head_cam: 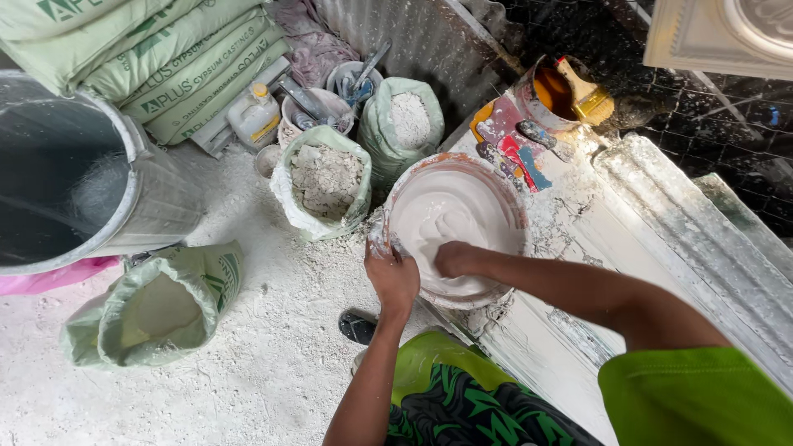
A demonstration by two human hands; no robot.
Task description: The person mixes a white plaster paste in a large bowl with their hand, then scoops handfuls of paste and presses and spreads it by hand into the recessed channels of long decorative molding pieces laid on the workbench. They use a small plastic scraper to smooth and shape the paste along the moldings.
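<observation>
right hand point(453, 258) in plaster basin point(504, 194).

Mixing bowl point(459, 177) sits on the edge of a bench point(570, 248), wet plaster point(446, 219) in it. Left hand point(393, 277) on the bowl's near-left rim; right hand point(453, 258) inside, in the plaster. Behind the bowl on the bench, a tin point(545, 97) with a brush point(585, 92) in it. Left of the bowl, on the floor, two open sacks point(324, 183), one behind the other. Farther left, a large drum point(74, 177); a slumped sack point(157, 307) before it. Stacked bags point(157, 58) behind the drum.
</observation>
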